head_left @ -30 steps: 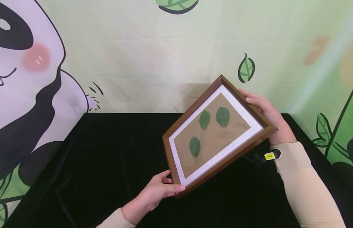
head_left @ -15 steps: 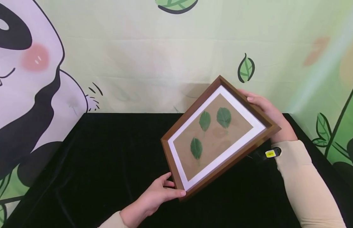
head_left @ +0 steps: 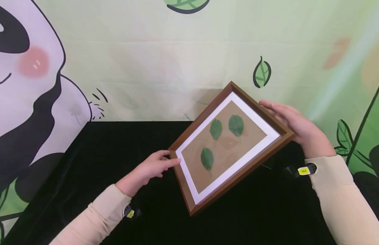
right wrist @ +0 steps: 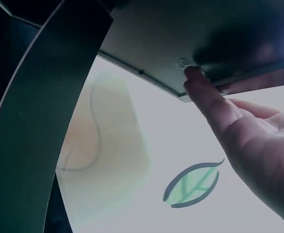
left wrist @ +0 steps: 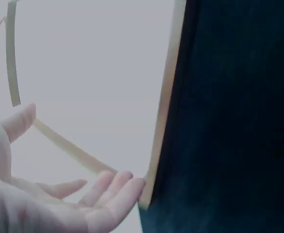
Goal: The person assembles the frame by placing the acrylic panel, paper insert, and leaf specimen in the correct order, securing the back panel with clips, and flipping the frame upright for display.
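A brown wooden picture frame (head_left: 204, 115) is held up at a tilt. Three green leaves lie behind its white mat. My right hand (head_left: 302, 127) grips its upper right edge, with part of the hand hidden behind it. Seen in the right wrist view, a fingertip (right wrist: 195, 73) touches a small fitting on the dark back of the frame (right wrist: 156, 43). My left hand (head_left: 149, 170) is at the frame's left corner, one digit overlapping the front. The left wrist view shows its fingers (left wrist: 103, 204) spread and relaxed beside the frame edge (left wrist: 164, 107); contact is unclear.
A black cloth (head_left: 122, 143) covers the table below. Behind it hangs a pale green backdrop (head_left: 140, 68) with a printed panda and leaves. In the right wrist view a dark flat strip (right wrist: 50, 107), perhaps the frame's stand, juts from the back.
My left hand has left the frame's bottom corner and moved up to its left corner. The right hand has shifted slightly outward, and the frame has drifted slightly left.
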Demonstrator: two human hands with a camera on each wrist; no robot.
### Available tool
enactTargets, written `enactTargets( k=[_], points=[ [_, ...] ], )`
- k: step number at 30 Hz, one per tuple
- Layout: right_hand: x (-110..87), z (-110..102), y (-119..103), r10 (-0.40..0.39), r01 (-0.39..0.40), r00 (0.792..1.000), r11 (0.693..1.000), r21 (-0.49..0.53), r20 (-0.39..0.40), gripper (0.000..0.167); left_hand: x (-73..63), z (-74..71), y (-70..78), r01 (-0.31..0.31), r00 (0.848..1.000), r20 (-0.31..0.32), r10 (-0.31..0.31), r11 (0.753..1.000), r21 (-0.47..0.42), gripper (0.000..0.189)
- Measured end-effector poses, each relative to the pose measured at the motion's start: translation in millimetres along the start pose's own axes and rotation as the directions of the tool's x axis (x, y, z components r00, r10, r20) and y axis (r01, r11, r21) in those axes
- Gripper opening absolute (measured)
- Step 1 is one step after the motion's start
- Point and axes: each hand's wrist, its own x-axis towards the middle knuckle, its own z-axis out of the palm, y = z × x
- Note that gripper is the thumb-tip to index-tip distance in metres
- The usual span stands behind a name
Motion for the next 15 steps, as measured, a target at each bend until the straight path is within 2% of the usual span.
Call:
enactTargets(
  k=[3, 6, 10, 15],
  points=[
    [-10.1, -2, 3, -0.027, 0.027, 0.999, 1.0, 0.009, 0.026, 0.058, 18.7, -16.4, 6.9, -0.049, 0.999, -0.008, 0.049, 0.998, 0.036, 0.072],
    [-21.3, -3, 6, -0.051, 0.051, 0.998, 0.999, 0.01, 0.031, 0.054, 37.6, -26.4, 9.5, -0.094, 0.995, -0.019, 0.096, 0.993, 0.076, 0.072],
    [-35.0, 0, 9, -0.055, 0.055, 0.998, 0.998, -0.019, -0.017, 0.05, 60.4, -30.3, 8.0, -0.138, 0.988, -0.055, 0.147, 0.982, 0.132, 0.072],
    [-51.2, 19, 13, -0.071, 0.075, 0.991, 0.996, 0.04, -0.112, 0.058, 86.5, -29.7, -0.2, -0.198, 0.976, -0.076, 0.203, 0.977, 0.076, 0.066]
  ],
)
